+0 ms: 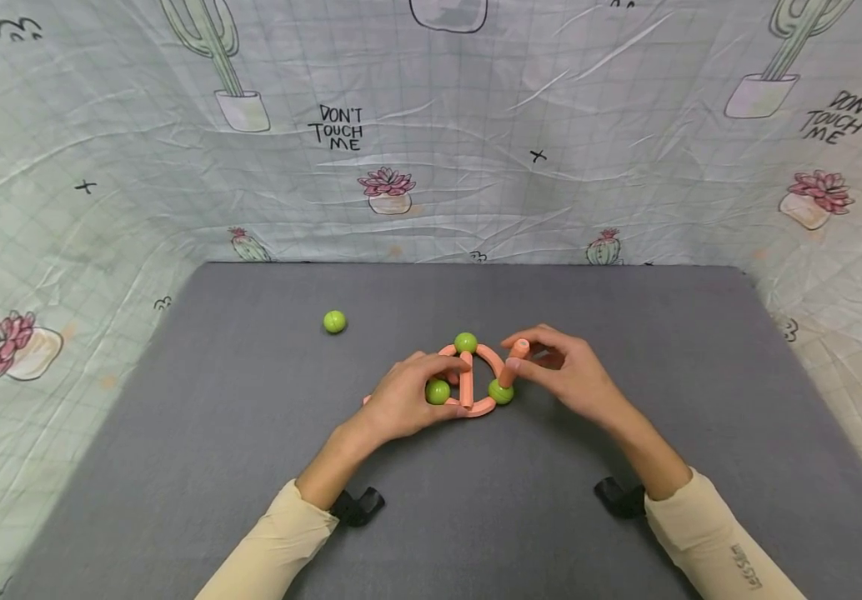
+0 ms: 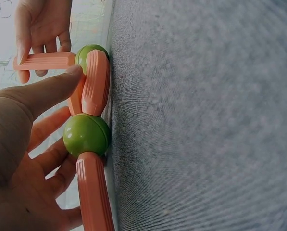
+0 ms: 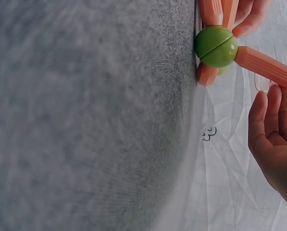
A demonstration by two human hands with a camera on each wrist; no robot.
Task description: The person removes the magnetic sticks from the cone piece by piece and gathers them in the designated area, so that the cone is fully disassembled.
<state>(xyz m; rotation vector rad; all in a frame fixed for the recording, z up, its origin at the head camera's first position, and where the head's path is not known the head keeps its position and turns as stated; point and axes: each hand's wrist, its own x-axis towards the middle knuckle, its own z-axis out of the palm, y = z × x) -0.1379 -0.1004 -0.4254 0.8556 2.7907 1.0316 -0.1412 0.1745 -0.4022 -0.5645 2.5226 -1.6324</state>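
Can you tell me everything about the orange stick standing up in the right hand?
The orange stick is pinkish-orange and straight, with long grooves down its sides, and it looks like plastic. It stands up from a green ball, leaning a bit. Its lower end meets the ball, but I can't tell if it's pushed all the way in. The right grip pinches it near the top.

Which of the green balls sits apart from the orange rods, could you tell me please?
The far-left green ball in the head view, alone on the grey tabletop; the other three green balls each touch orange rods.
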